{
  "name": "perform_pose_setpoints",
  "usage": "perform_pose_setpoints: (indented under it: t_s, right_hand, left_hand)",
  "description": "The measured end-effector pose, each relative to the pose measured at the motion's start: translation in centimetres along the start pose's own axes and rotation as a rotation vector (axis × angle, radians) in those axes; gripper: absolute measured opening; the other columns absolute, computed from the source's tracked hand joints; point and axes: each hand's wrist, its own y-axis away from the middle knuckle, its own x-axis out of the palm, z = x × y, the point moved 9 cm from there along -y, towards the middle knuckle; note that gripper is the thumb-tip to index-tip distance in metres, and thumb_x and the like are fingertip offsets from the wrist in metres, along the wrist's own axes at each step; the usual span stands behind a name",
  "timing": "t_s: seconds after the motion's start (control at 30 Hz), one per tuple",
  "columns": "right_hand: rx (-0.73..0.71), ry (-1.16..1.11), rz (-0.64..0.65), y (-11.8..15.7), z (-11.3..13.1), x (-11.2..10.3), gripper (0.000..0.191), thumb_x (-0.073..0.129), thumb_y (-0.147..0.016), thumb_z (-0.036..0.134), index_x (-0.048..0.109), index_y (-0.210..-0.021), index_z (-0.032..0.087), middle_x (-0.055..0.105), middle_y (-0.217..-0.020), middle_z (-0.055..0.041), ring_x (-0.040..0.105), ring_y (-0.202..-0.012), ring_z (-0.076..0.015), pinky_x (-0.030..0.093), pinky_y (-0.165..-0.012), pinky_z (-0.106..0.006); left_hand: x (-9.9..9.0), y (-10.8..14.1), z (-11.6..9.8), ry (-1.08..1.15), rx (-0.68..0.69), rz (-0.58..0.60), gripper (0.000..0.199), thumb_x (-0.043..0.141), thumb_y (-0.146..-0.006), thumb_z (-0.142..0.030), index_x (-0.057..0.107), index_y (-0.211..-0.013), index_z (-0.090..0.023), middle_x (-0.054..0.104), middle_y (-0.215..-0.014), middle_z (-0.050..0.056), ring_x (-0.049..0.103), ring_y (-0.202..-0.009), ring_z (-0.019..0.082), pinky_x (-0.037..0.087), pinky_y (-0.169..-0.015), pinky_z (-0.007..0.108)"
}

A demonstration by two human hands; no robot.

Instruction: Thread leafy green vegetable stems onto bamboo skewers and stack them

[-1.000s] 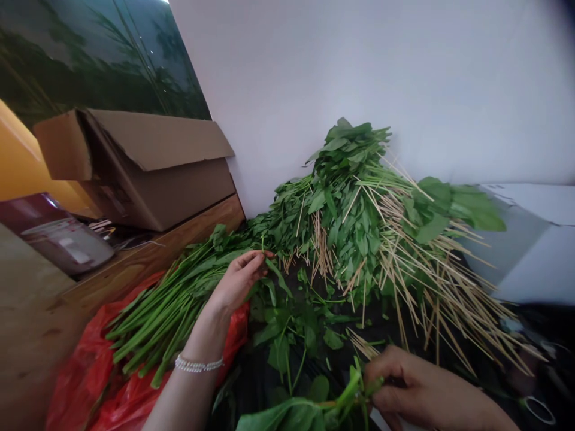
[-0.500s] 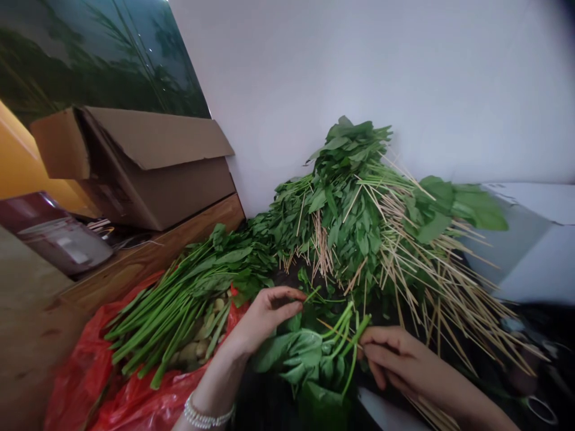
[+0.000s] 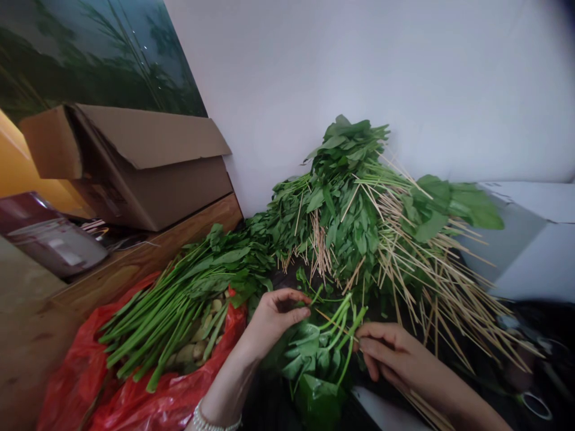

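My right hand (image 3: 381,347) pinches a thin bamboo skewer (image 3: 330,318) with its thumb and fingers. Several leafy green stems (image 3: 345,323) are on or against that skewer, their leaves (image 3: 309,353) hanging below. More skewers (image 3: 420,404) stick out beneath the same hand, apparently held by its curled fingers. To the left of the skewer's tip, my left hand (image 3: 281,317) has its thumb and index finger apart. A short green stem (image 3: 317,294) lies just beyond its fingertips; whether they touch it I cannot tell.
A red plastic bag (image 3: 121,395) with long-stemmed greens (image 3: 166,317) lies at the left. Behind my hands rises a heap of skewered greens (image 3: 345,197), their sticks (image 3: 431,275) pointing right. A cardboard box (image 3: 153,155) stands on a wooden surface (image 3: 197,224) at the back left.
The left thumb and index finger have parted a little more, and a leaf beneath that hand has shifted and blurred. My right hand keeps its pinch; the view has shifted slightly.
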Motion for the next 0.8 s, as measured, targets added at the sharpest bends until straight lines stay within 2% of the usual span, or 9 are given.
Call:
perform_pose_setpoints:
  t_s: [0.1, 0.27, 0.33, 0.53, 0.8]
  right_hand:
    - [0.003, 0.007, 0.007, -0.1, -0.1, 0.1, 0.037, 0.052, -0.084, 0.053, 0.055, -0.083, 0.016, 0.055, -0.054, 0.0055, 0.025, -0.031, -0.0005, 0.011, -0.033, -0.018]
    - [0.004, 0.018, -0.007, -0.3, -0.4, 0.0, 0.036, 0.051, -0.085, 0.051, 0.056, -0.084, 0.015, 0.055, -0.054, 0.0054, 0.025, -0.031, -0.0008, 0.01, -0.033, -0.019]
    - [0.002, 0.025, -0.01, -0.3, -0.4, 0.0, 0.037, 0.05, -0.085, 0.052, 0.056, -0.085, 0.015, 0.055, -0.054, 0.0051, 0.026, -0.031, -0.001, 0.01, -0.033, -0.019]
    - [0.0, 0.041, -0.011, -0.2, 0.0, 0.3, 0.038, 0.05, -0.084, 0.052, 0.058, -0.084, 0.015, 0.057, -0.055, 0.0038, 0.026, -0.029, -0.0007, 0.011, -0.032, -0.018]
    - [-0.021, 0.04, -0.043, -0.4, 0.2, 0.3, 0.034, 0.048, -0.084, 0.048, 0.057, -0.083, 0.015, 0.056, -0.054, 0.0044, 0.026, -0.029, -0.0009, 0.012, -0.031, -0.017]
  left_hand:
    - [-0.2, 0.1, -0.3, -0.043, 0.045, -0.048, 0.022, 0.083, -0.059, -0.022, 0.073, -0.077, -0.016, 0.071, -0.077, 0.003, 0.063, -0.073, 0.016, 0.049, -0.07, 0.025]
    - [1.1, 0.9, -0.2, -0.071, 0.025, 0.075, 0.022, 0.078, -0.064, -0.018, 0.074, -0.086, -0.016, 0.073, -0.084, 0.005, 0.065, -0.077, 0.016, 0.05, -0.074, 0.026]
    - [1.1, 0.9, 0.0, -0.048, 0.008, 0.081, 0.028, 0.077, -0.064, -0.017, 0.073, -0.092, -0.016, 0.073, -0.084, 0.005, 0.066, -0.078, 0.017, 0.051, -0.074, 0.026]
    - [-0.7, 0.6, -0.1, -0.057, 0.05, -0.169, 0.033, 0.076, -0.064, -0.016, 0.071, -0.097, -0.016, 0.074, -0.079, 0.004, 0.068, -0.079, 0.019, 0.053, -0.074, 0.026]
    - [0.4, 1.5, -0.2, -0.077, 0.092, -0.183, 0.028, 0.072, -0.067, -0.016, 0.072, -0.095, -0.018, 0.076, -0.088, 0.006, 0.07, -0.085, 0.023, 0.055, -0.084, 0.033]
